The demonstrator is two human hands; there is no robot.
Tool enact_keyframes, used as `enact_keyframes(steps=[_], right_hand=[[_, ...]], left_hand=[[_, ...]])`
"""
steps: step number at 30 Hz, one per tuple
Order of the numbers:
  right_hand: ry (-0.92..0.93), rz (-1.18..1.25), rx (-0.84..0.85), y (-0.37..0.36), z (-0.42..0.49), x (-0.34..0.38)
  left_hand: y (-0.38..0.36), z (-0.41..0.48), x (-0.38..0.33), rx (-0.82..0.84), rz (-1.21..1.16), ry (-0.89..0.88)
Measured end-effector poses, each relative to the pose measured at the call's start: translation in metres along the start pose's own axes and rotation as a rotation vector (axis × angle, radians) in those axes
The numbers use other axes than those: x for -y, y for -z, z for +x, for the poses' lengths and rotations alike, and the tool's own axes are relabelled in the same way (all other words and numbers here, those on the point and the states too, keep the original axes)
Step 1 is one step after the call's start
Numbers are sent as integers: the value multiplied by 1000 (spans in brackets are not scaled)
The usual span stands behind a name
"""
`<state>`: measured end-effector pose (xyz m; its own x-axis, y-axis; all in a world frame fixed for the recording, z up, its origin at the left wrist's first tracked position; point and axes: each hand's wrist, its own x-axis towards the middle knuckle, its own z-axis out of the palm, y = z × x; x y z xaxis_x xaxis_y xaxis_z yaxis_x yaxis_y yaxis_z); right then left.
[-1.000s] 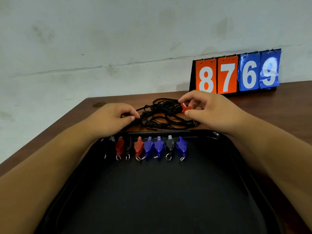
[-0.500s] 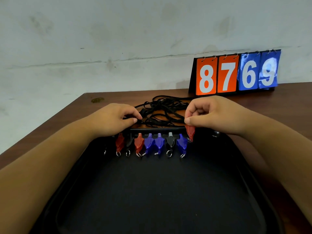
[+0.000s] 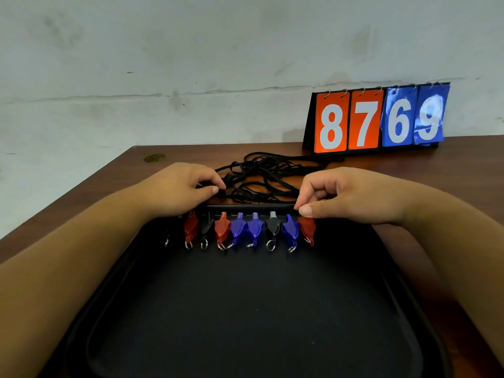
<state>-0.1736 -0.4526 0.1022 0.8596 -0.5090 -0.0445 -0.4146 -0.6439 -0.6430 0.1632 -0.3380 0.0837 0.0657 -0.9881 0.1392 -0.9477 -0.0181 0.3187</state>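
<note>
The brown table (image 3: pixel 114 181) is carrying the black tray (image 3: pixel 245 309) right before you, with the number board (image 3: pixel 376 121) standing at two o'clock. The black cords (image 3: pixel 267 175) are lying at twelve, just past the tray's far rim. Your left hand (image 3: pixel 177 190) is pinching the cords at eleven. Your right hand (image 3: pixel 351 195) is pinching the red whistle (image 3: pixel 307 230) by its top at one o'clock, ending the row of whistles (image 3: pixel 240 229).

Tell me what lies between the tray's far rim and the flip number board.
A tangle of black cords lies there on the table, in the head view; the left hand pinches it, the right hand a red whistle.
</note>
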Motion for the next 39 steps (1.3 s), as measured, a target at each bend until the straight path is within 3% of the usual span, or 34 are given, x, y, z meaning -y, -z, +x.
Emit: enact_keyframes(steps=[39], right_hand=[[30, -182, -44, -17, 9, 8]], left_hand=[[4, -2, -8, -31, 55, -3]])
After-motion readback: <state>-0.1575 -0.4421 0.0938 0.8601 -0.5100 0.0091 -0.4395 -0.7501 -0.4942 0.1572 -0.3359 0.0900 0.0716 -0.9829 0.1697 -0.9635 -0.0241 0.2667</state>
